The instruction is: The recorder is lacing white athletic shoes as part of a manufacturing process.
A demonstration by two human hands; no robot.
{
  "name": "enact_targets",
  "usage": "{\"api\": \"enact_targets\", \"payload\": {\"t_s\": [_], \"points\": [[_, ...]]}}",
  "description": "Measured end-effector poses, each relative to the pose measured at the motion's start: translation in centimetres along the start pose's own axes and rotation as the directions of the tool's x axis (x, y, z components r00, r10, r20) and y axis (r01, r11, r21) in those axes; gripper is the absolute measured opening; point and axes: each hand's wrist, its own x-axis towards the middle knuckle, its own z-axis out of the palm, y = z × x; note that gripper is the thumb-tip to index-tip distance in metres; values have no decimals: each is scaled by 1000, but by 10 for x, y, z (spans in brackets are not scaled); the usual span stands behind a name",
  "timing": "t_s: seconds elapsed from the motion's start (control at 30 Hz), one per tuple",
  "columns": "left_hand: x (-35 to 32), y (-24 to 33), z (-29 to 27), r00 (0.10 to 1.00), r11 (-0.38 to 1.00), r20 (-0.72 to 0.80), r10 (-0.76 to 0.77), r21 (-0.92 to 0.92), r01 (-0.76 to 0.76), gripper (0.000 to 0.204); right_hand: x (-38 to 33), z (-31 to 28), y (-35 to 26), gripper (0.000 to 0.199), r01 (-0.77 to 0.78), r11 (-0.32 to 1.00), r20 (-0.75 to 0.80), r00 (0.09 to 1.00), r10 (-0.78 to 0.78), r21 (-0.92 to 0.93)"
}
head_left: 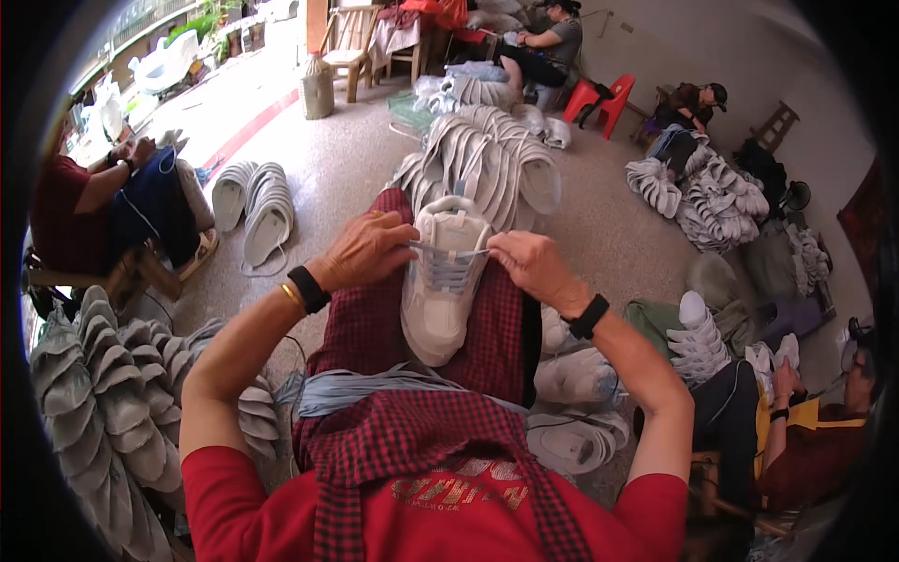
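Landmark: white sneaker [440, 281], resting toe-toward-body on the checked-cloth lap [487, 328], propped there so the eyelets face up. Far left of sneaker: fanned stack of grey shoe uppers [94, 393], within arm's reach. Just left of sneaker: left hand [367, 251], grip closed, pinching one end of the pale blue lace [449, 253] and pulling it taut across the tongue. Just right of sneaker: right hand [529, 262], grip likewise pinched shut on the other lace end, likely to keep tension even. Below sneaker: bundle of loose blue laces [375, 386] draped over the lap. Farther right: more white shoes [581, 412] on the floor.
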Motion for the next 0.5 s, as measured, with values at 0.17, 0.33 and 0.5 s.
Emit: {"api": "enact_targets", "payload": {"t_s": [0.17,0.33,0.5], "points": [[-30,-23,0,1000,985,29,12,175,-17,10,-8,-1,-4,9,56,988,41,998,-50,-143],[-53,-40,-19,998,993,-55,-37,113,43,15,-27,-32,-1,8,4,962,7,1000,-2,-272],[-117,-86,-57,955,944,-174,-240,186,271,14,-64,-79,22,9,-8,925,39,999,25,-379]]}}
